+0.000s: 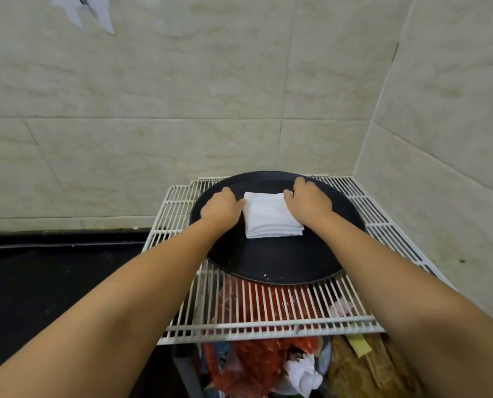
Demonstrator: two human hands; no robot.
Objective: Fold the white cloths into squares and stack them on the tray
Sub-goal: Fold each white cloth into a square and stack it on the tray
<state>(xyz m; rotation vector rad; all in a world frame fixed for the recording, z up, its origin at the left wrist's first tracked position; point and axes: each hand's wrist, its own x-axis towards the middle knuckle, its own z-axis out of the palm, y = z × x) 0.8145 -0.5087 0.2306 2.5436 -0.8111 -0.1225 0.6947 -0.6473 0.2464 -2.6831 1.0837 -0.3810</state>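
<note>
Head: hands [221, 206] flanking folded cloths [269, 215]

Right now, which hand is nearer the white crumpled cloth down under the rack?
Right. The right hand and left hand both rest at the folded stack on the tray; the crumpled cloth lies below, rightward.

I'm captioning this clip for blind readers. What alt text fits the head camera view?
Two bare hands, left hand and right hand, touch opposite sides of a folded white cloth stack lying on a round black tray. The tray sits on a white wire rack in a tiled wall corner, with red and white items below it.
</note>
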